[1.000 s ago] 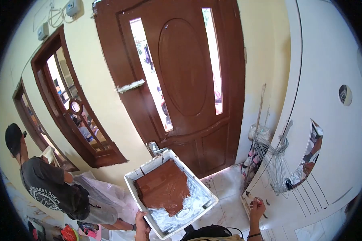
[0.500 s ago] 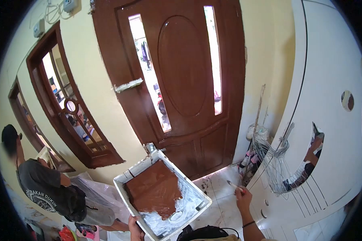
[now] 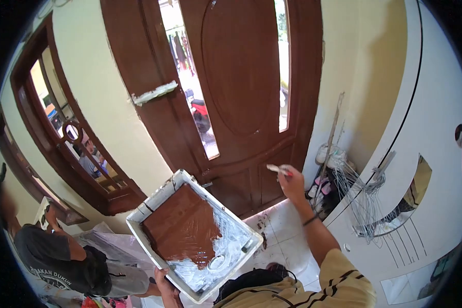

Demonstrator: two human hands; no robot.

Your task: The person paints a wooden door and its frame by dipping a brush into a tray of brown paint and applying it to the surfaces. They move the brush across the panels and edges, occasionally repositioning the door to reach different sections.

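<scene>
My left hand (image 3: 165,287) grips the near edge of a white paint tray (image 3: 154,200) that holds brown paint, carried tilted at lower centre. My right hand (image 3: 293,185) is raised in front of the brown door (image 3: 236,92) and holds a small paintbrush (image 3: 277,169) with a red handle, its tip pointing left toward the door's lower panel. The brush is close to the door surface; I cannot tell whether it touches.
Another person in a dark shirt (image 3: 51,262) crouches at lower left below the brown window frame (image 3: 61,138). A white cabinet (image 3: 421,154) stands at right with wire hangers (image 3: 364,200) on it. Masking tape (image 3: 154,93) covers the door handle. Paint spots mark the floor tiles (image 3: 280,231).
My right hand with the brush has risen from low beside the cabinet up to the door's lower panel. The view has moved closer to the door and the tray shifted left.
</scene>
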